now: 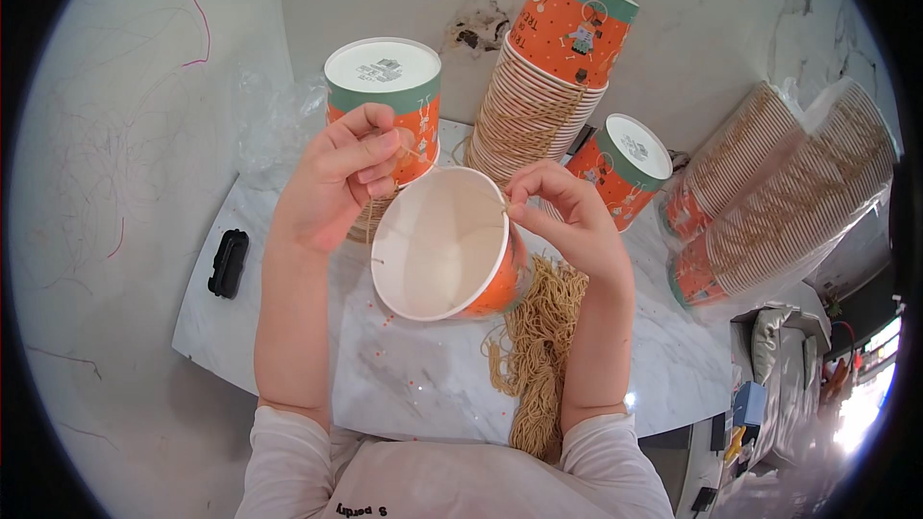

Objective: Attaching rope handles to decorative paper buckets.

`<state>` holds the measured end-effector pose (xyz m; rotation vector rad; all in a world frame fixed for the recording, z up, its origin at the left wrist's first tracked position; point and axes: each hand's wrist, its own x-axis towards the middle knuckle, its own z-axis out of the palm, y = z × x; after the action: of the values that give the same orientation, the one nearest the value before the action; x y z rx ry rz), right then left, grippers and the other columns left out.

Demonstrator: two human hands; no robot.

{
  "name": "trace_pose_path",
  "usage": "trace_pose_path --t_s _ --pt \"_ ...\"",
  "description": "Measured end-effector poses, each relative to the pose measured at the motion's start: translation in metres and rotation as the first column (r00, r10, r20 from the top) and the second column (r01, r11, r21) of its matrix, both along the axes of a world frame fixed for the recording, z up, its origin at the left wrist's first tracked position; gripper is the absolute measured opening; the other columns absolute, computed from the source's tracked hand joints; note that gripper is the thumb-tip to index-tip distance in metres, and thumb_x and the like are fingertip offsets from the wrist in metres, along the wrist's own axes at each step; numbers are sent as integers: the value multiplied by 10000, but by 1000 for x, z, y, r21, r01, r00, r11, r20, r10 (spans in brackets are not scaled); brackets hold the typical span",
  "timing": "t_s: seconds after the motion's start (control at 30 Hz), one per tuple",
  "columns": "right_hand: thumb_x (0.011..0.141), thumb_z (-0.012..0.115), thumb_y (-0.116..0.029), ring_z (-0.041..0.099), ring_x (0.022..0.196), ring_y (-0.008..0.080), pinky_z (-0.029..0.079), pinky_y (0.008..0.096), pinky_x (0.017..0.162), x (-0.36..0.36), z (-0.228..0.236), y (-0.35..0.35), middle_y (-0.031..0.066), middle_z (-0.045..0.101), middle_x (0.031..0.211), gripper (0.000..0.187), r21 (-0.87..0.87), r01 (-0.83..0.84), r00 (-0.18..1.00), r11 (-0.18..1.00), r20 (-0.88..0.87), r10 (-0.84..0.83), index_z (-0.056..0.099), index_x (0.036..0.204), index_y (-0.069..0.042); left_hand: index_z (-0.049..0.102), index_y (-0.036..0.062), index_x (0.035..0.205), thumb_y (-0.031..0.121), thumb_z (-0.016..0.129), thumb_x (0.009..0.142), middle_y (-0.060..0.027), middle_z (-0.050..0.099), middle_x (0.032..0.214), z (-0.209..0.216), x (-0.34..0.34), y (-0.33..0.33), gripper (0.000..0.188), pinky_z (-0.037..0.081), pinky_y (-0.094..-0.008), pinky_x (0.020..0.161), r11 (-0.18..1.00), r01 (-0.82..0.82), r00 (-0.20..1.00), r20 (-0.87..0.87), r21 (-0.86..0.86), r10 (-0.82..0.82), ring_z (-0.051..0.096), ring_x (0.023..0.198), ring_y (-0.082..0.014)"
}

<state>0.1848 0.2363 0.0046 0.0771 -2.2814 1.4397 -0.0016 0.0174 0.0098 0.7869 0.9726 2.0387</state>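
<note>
Bucket [435, 255] of orange paper, white inside, sits tilted between your forearms, its open mouth facing you and a short bit of cord poking through its left wall. Your right hand [569, 214] pinches tan cord at the bucket's right rim, thumb against fingertips. Your left hand [344, 170] is raised above the opposite side, fingers curled and closed on a thin strand [411, 151] of the same cord — your two hands are well apart.

Just right of the bucket, a loose bundle of cords [540, 346] runs along the marble-patterned surface [409, 389] toward your shirt, partly behind your right forearm. Beyond stand an upside-down bucket [385, 99], a tall leaning stack [538, 101] and a smaller upturned tub [620, 173]; plastic-wrapped stacks [788, 216] lean at far right — and a black case [228, 263] lies at left.
</note>
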Motion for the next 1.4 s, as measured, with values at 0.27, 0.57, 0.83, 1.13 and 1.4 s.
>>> trace_pose_path --t_s 0.27,0.57,0.83,1.13,1.4 --pt "902 736 -84 580 1017 142 454 310 960 -13 -10 5 34 640 1043 113 -25 -80 996 996 40 81 687 974 -13 584 121 1060 105 625 998 23 543 919 -8 -10 4 76 382 -192 590 999 21 994 104 36 -25 411 662 -9" --pt "917 726 -97 567 1009 134 452 305 954 -17 -15 3 18 628 1014 99 -7 -100 994 995 50 100 675 962 -25 594 111 1110 79 605 979 17 547 925 -4 -6 3 135 415 -212 627 989 -142 990 9 -39 143 452 692 -31" --pt "906 734 -92 582 1010 141 459 310 953 -25 -21 -2 29 626 1016 103 -49 -100 994 994 48 103 680 963 -26 580 111 1086 67 601 1002 -14 598 940 -23 -7 19 98 423 -224 615 975 -176 956 258 132 138 467 677 -44" --pt "942 706 -104 613 1031 136 483 303 952 -13 -15 6 43 651 1060 132 -84 0 999 996 42 3 690 1031 -7 567 96 1115 97 570 1032 1 577 953 -18 3 21 83 423 -220 631 977 -172 956 262 130 133 461 682 -40" --pt "977 646 -38 603 932 105 496 264 832 9 7 -11 24 651 1026 150 99 32 998 995 59 -38 699 1114 -7 598 141 1064 103 658 989 22 619 930 -13 12 20 103 421 -219 626 986 -137 960 260 100 107 468 653 -32"
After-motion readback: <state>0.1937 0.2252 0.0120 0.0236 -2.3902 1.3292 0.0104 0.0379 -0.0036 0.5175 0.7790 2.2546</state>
